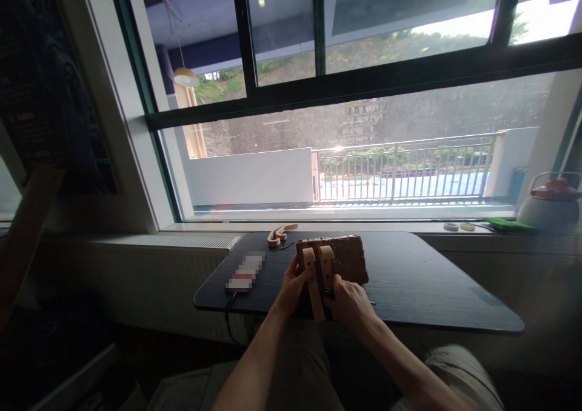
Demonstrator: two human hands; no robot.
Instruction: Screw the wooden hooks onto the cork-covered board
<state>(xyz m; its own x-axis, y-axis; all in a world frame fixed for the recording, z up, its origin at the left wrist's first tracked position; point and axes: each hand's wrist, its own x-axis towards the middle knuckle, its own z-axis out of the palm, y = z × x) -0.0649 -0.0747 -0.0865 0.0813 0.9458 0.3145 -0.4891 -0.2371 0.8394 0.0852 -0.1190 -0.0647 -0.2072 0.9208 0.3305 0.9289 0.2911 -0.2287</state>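
Observation:
A brown leather piece (348, 256) with two tan straps (313, 277) rests at the near edge of a dark table (431, 277). My left hand (291, 290) grips its left side, fingers wrapped round the left strap. My right hand (348, 302) is closed on the lower end of the right strap; a thin dark tool may be in it, but I cannot make it out. A loose curled tan strap (279, 234) lies further back on the table.
A small flat blurred object (245, 271) lies on the table's left part. On the window sill stand a kettle-like pot (552, 202), a green cloth (504, 223) and small rings (457, 226). A large window faces me; my knees are below the table.

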